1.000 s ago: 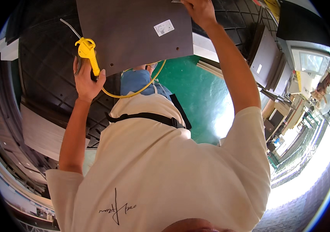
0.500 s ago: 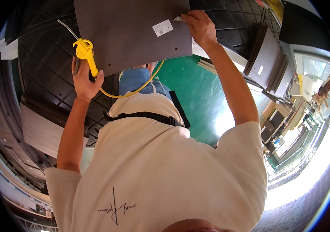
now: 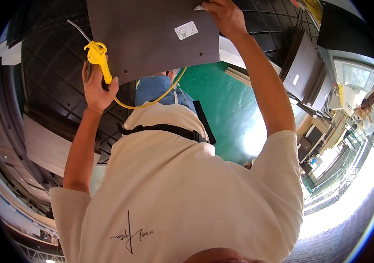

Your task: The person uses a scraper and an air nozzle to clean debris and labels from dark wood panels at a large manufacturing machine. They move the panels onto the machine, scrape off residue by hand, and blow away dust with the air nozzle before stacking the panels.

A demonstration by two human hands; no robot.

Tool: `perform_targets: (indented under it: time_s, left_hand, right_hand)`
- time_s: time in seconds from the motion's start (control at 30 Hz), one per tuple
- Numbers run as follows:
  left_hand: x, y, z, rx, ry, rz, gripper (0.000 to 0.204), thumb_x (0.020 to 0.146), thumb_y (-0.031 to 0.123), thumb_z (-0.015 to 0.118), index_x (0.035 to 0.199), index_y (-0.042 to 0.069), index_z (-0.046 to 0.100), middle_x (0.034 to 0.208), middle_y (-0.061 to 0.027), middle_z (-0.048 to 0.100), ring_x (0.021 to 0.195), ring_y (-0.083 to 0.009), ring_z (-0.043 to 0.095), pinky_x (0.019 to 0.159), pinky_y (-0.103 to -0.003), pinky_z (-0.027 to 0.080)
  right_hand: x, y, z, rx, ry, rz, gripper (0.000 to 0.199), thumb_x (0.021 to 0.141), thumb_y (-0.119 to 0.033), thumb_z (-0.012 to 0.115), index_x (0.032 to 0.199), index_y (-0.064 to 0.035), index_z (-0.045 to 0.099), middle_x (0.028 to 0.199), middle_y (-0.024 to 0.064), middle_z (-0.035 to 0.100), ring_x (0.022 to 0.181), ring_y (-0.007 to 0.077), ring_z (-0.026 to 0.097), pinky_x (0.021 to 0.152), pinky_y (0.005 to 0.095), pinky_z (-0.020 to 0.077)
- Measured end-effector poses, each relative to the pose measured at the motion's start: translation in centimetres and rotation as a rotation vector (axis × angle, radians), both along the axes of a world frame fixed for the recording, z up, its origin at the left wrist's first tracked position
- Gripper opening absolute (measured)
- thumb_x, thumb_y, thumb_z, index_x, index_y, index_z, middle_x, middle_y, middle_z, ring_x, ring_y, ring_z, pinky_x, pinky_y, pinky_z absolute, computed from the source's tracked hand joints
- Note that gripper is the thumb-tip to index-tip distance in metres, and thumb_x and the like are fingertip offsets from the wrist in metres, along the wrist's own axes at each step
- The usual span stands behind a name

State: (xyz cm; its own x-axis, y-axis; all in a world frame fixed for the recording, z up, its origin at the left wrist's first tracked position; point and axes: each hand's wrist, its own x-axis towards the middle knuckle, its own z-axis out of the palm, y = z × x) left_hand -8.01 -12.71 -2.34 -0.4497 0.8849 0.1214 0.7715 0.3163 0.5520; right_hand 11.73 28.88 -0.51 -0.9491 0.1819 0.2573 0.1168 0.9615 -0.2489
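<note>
My left hand (image 3: 99, 93) is closed around a yellow air blow gun (image 3: 99, 59) with a thin metal nozzle pointing up and left. A yellow hose (image 3: 154, 103) curves from it across my front. Beside the gun lies a dark brown panel (image 3: 147, 41) with small holes along its near edge and a white printed label (image 3: 186, 30). Over the panel's far right part, my right hand (image 3: 227, 19) pinches a small flat whitish piece (image 3: 199, 8), its kind unclear. Part of that piece is hidden by my fingers.
Black gridded surfaces (image 3: 49, 74) flank the panel. More brown boards (image 3: 301, 72) stand stacked at the right, and a pale board (image 3: 47, 138) lies at the left. Green floor (image 3: 217, 109) shows below.
My right hand has moved farther away over the panel with the whitish piece. The panel has shifted slightly up and right in view, and my left hand with the gun barely moved.
</note>
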Motion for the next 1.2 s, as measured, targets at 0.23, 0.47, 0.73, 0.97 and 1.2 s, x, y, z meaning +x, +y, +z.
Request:
perform_targets:
  time_s: [0.23, 0.47, 0.73, 0.97, 1.2]
  left_hand:
    - [-0.2, 0.2, 0.1, 0.002, 0.001, -0.009, 0.06, 0.085, 0.025, 0.069, 0.139, 0.001, 0.058, 0.135, -0.0205, 0.065, 0.132, -0.0375, 0.057, 0.124, -0.054, 0.027]
    - [-0.1, -0.7, -0.8, -0.03, -0.012, -0.016, 0.063, 0.093, 0.031, 0.064, 0.148, 0.003, 0.052, 0.145, -0.0178, 0.061, 0.141, -0.0374, 0.051, 0.126, -0.053, 0.022]
    - [-0.1, -0.2, 0.0, -0.035, -0.004, -0.016, 0.063, 0.093, 0.03, 0.065, 0.147, 0.002, 0.052, 0.146, -0.0174, 0.06, 0.142, -0.0383, 0.05, 0.125, -0.053, 0.024]
    - [-0.2, -0.3, -0.6, -0.015, 0.004, -0.029, 0.064, 0.092, 0.029, 0.066, 0.148, 0.002, 0.05, 0.147, -0.0168, 0.06, 0.142, -0.0384, 0.05, 0.125, -0.054, 0.023]
    - [0.0, -0.1, 0.2, -0.013, -0.024, 0.009, 0.06, 0.087, 0.028, 0.069, 0.14, 0.001, 0.057, 0.14, -0.0185, 0.063, 0.136, -0.0374, 0.054, 0.124, -0.053, 0.026]
  right_hand:
    - [2.3, -1.4, -0.9, 0.096, -0.051, -0.072, 0.019, 0.088, -0.01, 0.077, 0.105, -0.0164, 0.079, 0.099, -0.0019, 0.07, 0.093, 0.0205, 0.069, 0.076, 0.034, 0.0615]
    - [1.9, -1.3, -1.0, 0.085, -0.06, -0.074, 0.019, 0.087, -0.012, 0.074, 0.104, -0.0191, 0.079, 0.099, -0.0022, 0.068, 0.097, 0.0195, 0.067, 0.073, 0.034, 0.0615]
    - [-0.3, 0.2, 0.9, 0.051, -0.063, -0.094, 0.014, 0.084, -0.009, 0.072, 0.098, -0.0125, 0.073, 0.097, 0.0066, 0.065, 0.092, 0.03, 0.067, 0.074, 0.0427, 0.0575]
    - [-3.4, 3.5, 0.1, 0.016, -0.187, -0.131, 0.005, 0.09, -0.01, 0.071, 0.095, -0.0081, 0.072, 0.094, 0.0116, 0.065, 0.091, 0.0349, 0.065, 0.079, 0.0443, 0.055]
    - [12.8, -6.2, 0.1, -0.126, -0.468, 0.098, 0.035, 0.079, -0.007, 0.073, 0.113, -0.0143, 0.072, 0.104, 0.0067, 0.066, 0.106, 0.0283, 0.065, 0.085, 0.0418, 0.0585]
